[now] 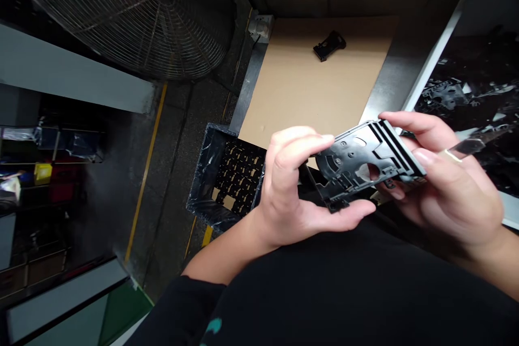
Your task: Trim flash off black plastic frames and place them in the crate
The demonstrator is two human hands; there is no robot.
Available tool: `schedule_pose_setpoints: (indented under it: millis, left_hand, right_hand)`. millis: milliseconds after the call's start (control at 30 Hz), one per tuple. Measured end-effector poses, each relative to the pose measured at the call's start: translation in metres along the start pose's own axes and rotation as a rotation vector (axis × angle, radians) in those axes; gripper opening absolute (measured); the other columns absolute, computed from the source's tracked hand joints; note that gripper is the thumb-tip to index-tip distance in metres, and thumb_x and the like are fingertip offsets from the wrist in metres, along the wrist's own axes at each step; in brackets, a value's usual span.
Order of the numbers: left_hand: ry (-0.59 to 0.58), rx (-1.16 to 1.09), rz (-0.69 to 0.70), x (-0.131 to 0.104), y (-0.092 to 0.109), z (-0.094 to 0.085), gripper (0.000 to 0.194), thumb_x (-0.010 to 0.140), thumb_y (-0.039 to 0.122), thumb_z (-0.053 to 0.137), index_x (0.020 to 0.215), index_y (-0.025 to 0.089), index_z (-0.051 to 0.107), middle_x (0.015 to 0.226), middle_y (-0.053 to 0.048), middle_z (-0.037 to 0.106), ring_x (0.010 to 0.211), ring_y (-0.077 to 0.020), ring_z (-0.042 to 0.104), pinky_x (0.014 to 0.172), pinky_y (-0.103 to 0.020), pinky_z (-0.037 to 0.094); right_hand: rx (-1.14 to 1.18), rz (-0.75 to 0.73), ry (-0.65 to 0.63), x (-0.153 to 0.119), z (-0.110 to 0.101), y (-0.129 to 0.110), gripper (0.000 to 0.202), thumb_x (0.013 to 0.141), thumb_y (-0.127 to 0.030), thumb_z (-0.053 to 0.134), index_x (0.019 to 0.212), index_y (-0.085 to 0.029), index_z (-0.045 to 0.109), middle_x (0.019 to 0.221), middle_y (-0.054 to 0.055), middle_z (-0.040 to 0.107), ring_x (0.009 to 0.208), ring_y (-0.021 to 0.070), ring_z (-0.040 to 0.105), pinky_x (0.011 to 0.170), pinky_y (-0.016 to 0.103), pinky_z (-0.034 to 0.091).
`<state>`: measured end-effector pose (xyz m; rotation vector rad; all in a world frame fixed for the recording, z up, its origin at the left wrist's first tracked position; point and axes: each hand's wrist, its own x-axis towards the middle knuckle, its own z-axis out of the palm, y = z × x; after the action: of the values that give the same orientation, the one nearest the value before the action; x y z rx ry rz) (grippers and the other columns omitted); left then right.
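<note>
A black moulded plastic housing [357, 159] with round holes, slots and ribs is held tilted in front of my body. My left hand [292, 184] grips its left end, fingers along the upper edge and thumb along the lower one. At the ribbed right end, my right hand [454, 178] is closed on the housing with thumb and fingertips. A slim tool with a metallic, blade-like end [468, 147] also sticks out of my right hand, pointing right; its exact kind is unclear. Another black plastic part [330, 46] lies on the cardboard sheet [312, 92] beyond my hands.
Below left of the cardboard stands a plastic-lined crate [198, 189] with rows of black parts. A white-rimmed tray [433, 59] on the right holds dark parts and scraps. A large fan [158, 16] stands upper left, and a power socket [260, 28] sits at the cardboard's corner.
</note>
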<state>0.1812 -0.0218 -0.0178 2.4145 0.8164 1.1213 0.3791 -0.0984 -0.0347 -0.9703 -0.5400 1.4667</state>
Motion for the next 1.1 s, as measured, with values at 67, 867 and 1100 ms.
schedule_pose_setpoints:
  millis: [67,867,1100]
  left_hand:
    - [0.001,0.005,0.015,0.000,-0.001,0.000,0.091,0.069,0.071,0.087,0.138,0.025,0.049,0.114,-0.007,0.062,0.106,-0.0254,0.064,0.086,-0.044,0.061]
    - [-0.184,0.098,-0.168,0.024,0.009,-0.022,0.049,0.085,0.046,0.083,0.125,0.028,0.064,0.112,-0.007,0.065,0.111,-0.0285,0.068,0.095,-0.049,0.063]
    - [-0.176,0.088,-0.123,0.020,0.008,-0.023,0.058,0.081,0.052,0.086,0.128,0.027,0.063,0.114,-0.007,0.066,0.112,-0.0289,0.067,0.098,-0.051,0.061]
  right_hand:
    - [-0.006,0.006,0.001,0.000,0.000,0.000,0.034,0.099,-0.033,0.063,0.131,-0.033,0.073,0.077,0.002,0.062,0.056,0.0159,0.048,0.046,0.030,0.033]
    - [0.045,0.261,0.008,0.009,0.009,0.034,0.026,0.101,-0.038,0.069,0.125,-0.029,0.073,0.067,-0.005,0.053,0.048,0.0074,0.041,0.041,0.019,0.028]
    - [0.037,0.250,0.031,0.009,0.009,0.031,0.024,0.099,-0.037,0.069,0.122,-0.031,0.074,0.071,-0.004,0.058,0.047,0.0098,0.040,0.040,0.023,0.025]
